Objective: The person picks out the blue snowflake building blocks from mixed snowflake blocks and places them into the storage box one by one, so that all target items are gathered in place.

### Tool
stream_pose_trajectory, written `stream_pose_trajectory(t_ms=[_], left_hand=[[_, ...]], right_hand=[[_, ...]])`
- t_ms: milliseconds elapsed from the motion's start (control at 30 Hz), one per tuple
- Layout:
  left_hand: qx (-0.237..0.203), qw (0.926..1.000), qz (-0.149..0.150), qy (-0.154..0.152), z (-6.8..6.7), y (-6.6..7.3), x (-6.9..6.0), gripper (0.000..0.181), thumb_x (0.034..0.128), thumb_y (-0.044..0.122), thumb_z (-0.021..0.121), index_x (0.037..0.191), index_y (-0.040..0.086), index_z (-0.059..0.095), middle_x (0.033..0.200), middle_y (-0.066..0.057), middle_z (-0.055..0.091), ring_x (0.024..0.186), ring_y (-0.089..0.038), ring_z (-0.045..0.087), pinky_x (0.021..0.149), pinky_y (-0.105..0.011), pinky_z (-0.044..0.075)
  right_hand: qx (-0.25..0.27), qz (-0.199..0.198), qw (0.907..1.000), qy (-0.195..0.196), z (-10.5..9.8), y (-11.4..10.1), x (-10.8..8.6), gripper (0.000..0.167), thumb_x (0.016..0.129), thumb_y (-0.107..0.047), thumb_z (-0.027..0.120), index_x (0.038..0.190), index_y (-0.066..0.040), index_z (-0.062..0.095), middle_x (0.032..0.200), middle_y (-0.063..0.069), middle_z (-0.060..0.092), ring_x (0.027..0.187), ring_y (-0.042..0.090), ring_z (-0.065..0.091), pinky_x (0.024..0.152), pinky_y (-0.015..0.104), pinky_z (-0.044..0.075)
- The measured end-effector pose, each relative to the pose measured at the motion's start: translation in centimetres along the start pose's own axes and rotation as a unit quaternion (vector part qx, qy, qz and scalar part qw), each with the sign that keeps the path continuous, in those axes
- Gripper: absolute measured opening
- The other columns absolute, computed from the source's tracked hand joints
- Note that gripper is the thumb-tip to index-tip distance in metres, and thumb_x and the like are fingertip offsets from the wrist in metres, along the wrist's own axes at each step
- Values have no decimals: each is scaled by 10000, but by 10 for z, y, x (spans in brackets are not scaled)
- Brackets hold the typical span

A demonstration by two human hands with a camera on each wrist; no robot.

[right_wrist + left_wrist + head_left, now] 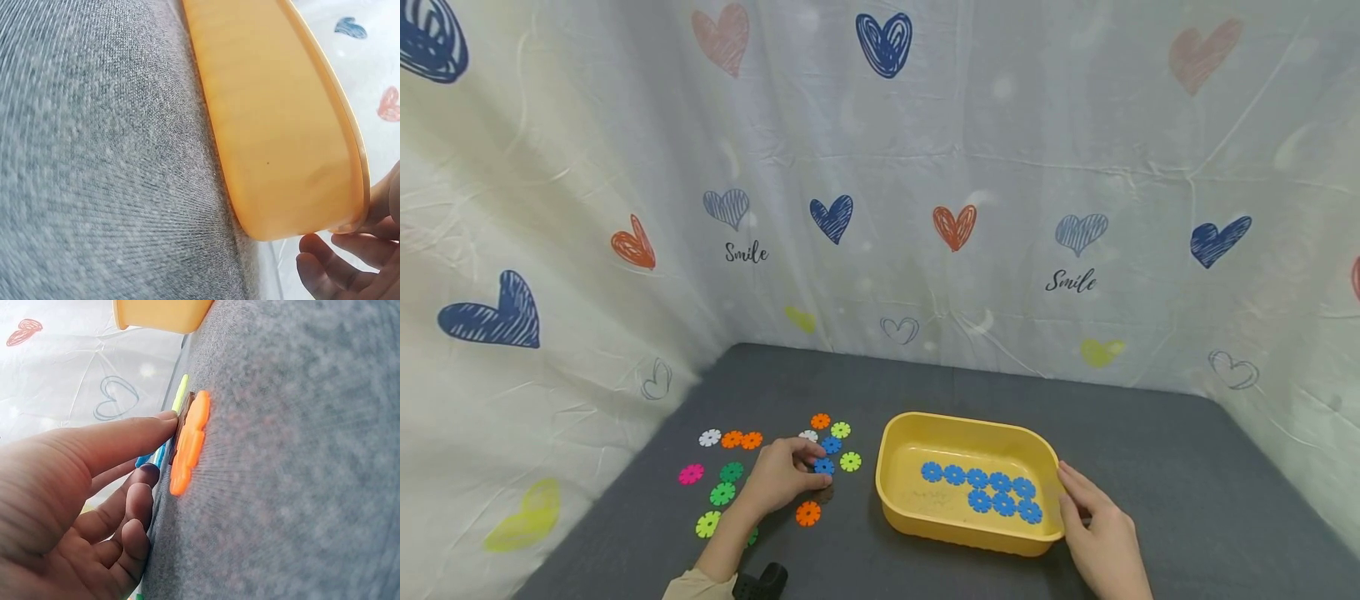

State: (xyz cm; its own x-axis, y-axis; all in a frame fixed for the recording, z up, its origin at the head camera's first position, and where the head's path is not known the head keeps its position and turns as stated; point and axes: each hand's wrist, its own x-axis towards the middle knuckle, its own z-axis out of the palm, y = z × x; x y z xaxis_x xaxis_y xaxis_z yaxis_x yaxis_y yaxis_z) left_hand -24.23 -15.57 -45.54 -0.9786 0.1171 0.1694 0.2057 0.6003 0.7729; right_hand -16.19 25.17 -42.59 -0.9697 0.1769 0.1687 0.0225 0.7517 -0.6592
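My left hand (782, 475) is down at the table with thumb and fingers around a blue snowflake disc (824, 466), pinching it. Another blue disc (831, 445) lies just beyond the fingertips. Close to the thumb are a brown disc (825, 493) and an orange disc (190, 447), both flat on the cloth. With thumb and fingers, my right hand (1103, 529) grips the right end of a yellow plastic basin (962, 537) at its rim. Several blue discs (977, 478) lie in two rows inside the basin. The left wrist view partly hides the pinched disc behind the thumb.
Left of the basin, loose discs are scattered: yellow-green (850, 462), orange (732, 439), white (710, 437), pink (691, 474) and green (722, 493). A dark grey cloth (1187, 500) covers the table. A curtain (1000, 150) printed with hearts hangs behind and at the left.
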Motion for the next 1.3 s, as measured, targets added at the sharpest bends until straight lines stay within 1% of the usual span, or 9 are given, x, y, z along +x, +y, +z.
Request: stream_pose_trajectory(t_ms=[333,567,667,900,1067,1300], left_hand=[[72,10000,20,-10,0,-1,0,340,731,179,883,1031,75,760,854,18,672,694,-117,597,643,-321,513],[53,10000,44,-11,-1,0,-1,319,736,185,881,1010,71,763,824,20,660,672,-123,590,621,-311,507],[22,10000,38,56,-1,2,-1,307,740,187,878,1001,74,764,814,18,658,658,-131,585,613,-315,503],[-16,9996,-52,276,-1,3,-2,287,751,215,876,984,90,766,802,41,656,665,-128,580,619,-315,500],[-130,9989,6,450,-2,6,-4,310,767,236,866,1013,81,760,794,48,646,662,-138,571,615,-318,494],[-249,9966,113,782,-2,16,-7,343,758,248,875,1053,115,763,797,65,639,656,-144,561,586,-303,481]], right_hand=[[5,0,10000,-42,0,-1,0,435,1005,-92,532,1422,24,486,1473,159,446,1092,285,600,787,381,520],[19,-46,10000,-14,0,-1,0,432,1006,-100,538,1417,23,492,1468,160,451,1065,282,611,773,365,525],[45,-55,10000,-5,0,0,0,431,1005,-97,541,1415,28,493,1468,163,450,1072,291,608,773,368,525],[-7,41,10000,-42,1,0,1,434,1004,-80,536,1421,29,483,1476,172,437,1171,334,556,784,393,521],[3,49,10000,-6,2,-1,0,429,999,-65,539,1415,27,493,1471,167,446,1111,299,586,760,371,523],[-3,21,10000,-37,1,0,0,432,1004,-79,534,1421,23,485,1475,169,439,1100,306,589,760,382,520]])
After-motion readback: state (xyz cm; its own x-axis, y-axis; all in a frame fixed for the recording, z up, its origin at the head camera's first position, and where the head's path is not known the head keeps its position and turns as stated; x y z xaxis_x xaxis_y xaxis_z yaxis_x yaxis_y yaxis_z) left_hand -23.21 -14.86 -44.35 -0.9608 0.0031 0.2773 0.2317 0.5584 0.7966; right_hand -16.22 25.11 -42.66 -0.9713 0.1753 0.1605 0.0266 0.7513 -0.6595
